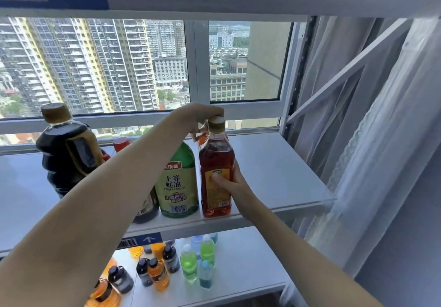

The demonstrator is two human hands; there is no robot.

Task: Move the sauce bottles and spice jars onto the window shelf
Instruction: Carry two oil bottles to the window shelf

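Note:
A reddish-amber bottle with a tan cap stands near the front edge of the white window shelf. My right hand grips its lower body from the right, thumb pressed on the yellow label. My left hand reaches over from the left and curls round its neck handle by the cap. Touching its left side stands a green oyster sauce bottle. A dark bottle sits partly hidden under my left forearm. A large dark soy sauce jug stands at the shelf's left, with a red-capped bottle behind it.
The window frame runs behind the shelf, and white curtains hang at the right beside a shelf bracket. On the lower shelf stand several small drink bottles, orange, dark, green and blue. Another shelf board spans overhead.

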